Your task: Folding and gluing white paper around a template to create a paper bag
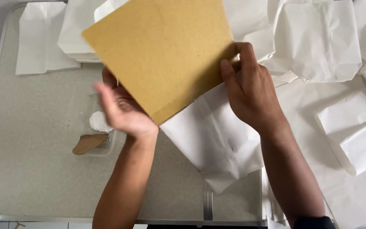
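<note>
A: What do the hands have hold of?

B: A flat square sheet of brown cardboard (164,55), held tilted above the speckled grey table (34,169). The right hand (250,91) pinches its right edge, thumb and fingers closed on the board. The left hand (121,108) is blurred under the lower left edge; its fingers look loosely curled, and I cannot tell whether it grips the board or only supports it.

A: How would that board handle?

B: I judge it light and stiff, since it stays flat held by one edge. The surface looks matte, so hardly slippery. The edges are the natural place to grip. A white paper bag (214,140) hangs beneath it, soft and easily creased.

A: Any containers?

B: A small clear plastic tub (106,146) sits on the table just left of the left wrist, with something white (98,122) in it and a brown scrap (87,143) resting at its front. More white paper bags (323,42) lie piled to the right, and a folded stack (41,42) at the far left.
</note>
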